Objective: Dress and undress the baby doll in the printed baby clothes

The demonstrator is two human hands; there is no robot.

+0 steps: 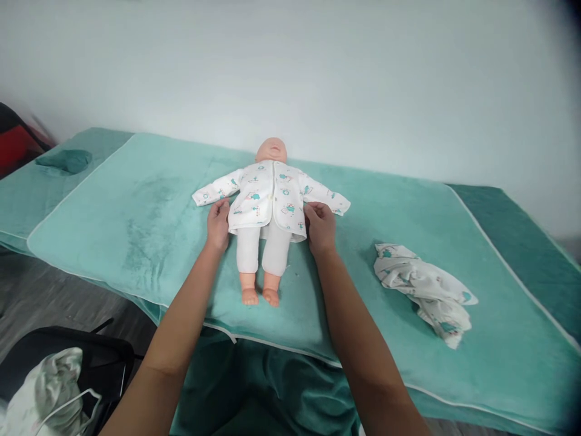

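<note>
A baby doll (274, 151) lies on its back on the green bed cover, head toward the wall. It wears a white baby jacket (258, 197) with green prints, whose front edges meet down the middle and whose sleeves spread out to both sides. White cloth legs (248, 251) and bare feet show below the hem. My left hand (218, 225) is closed at the jacket's left side, just under the sleeve. On the opposite side, my right hand (321, 227) has its curled fingers on the jacket's edge. Some fingertips of both hands are hidden.
Crumpled printed baby clothing (422, 290) lies on the green cover (172, 242) to the right. A face hole (66, 161) shows at the bed's left end. At lower left stands a black chair (109, 351) with printed cloth (54, 393) on it. A white wall (290, 72) runs behind the bed.
</note>
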